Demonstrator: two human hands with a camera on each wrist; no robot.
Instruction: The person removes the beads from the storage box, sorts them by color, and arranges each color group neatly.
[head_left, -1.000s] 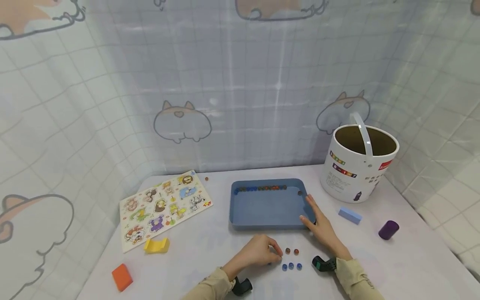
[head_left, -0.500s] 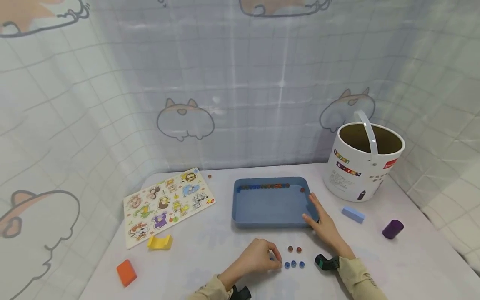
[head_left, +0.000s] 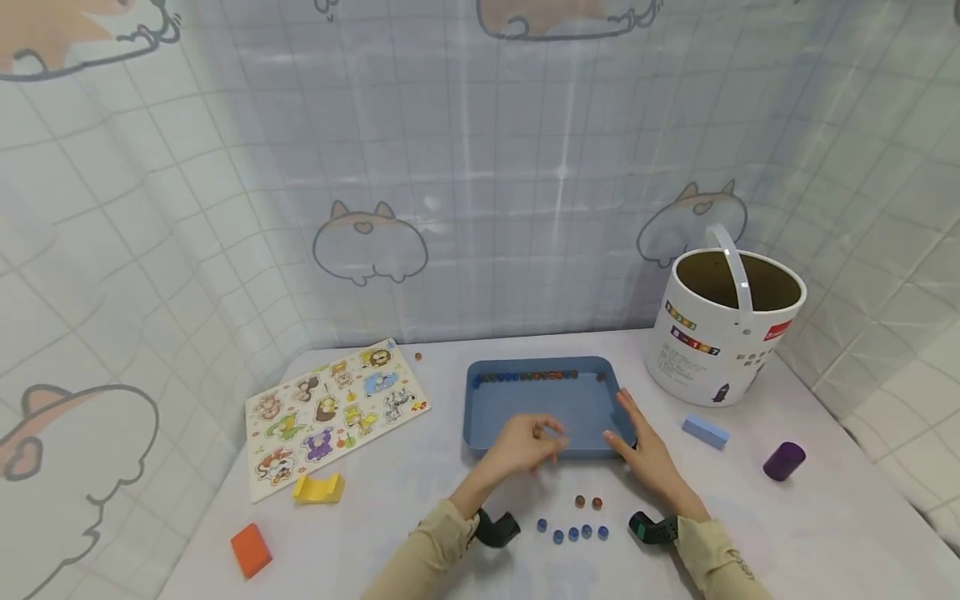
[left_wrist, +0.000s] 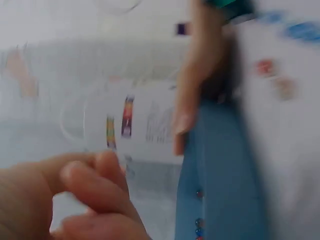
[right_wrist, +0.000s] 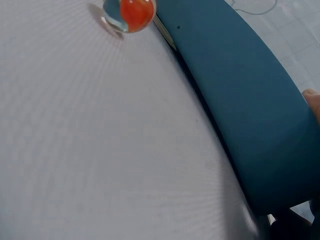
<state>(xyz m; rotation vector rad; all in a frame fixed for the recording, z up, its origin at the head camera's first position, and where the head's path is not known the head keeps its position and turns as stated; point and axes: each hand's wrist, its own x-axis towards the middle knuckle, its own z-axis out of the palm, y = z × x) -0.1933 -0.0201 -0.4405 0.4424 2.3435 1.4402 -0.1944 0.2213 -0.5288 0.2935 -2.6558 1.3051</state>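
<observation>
My left hand (head_left: 521,444) is over the front edge of the blue tray (head_left: 525,452), blurred. Its fingers are loosely curled, with no marble visible among them in the left wrist view. My right hand (head_left: 651,457) rests at the tray's front right corner, fingers stretched along the side. Inside the tray, a row of glass marbles (head_left: 525,377) lies along the back wall, and a single marble (head_left: 601,377) sits at the back right. In front of the tray are several blue marbles (head_left: 573,534) and two reddish-brown marbles (head_left: 597,503). An orange-and-clear marble (right_wrist: 132,14) shows close in the right wrist view.
A white bucket (head_left: 712,358) with a handle stands at the back right, near a light-blue block (head_left: 705,432) and a purple cylinder (head_left: 784,461). Left are an animal puzzle board (head_left: 337,417), a yellow block (head_left: 318,489) and an orange block (head_left: 251,551). One marble (head_left: 418,357) lies beside the board.
My left hand has left a blue marble in the front row and moved away from me to the tray's front edge. My right hand has stayed at the tray's corner.
</observation>
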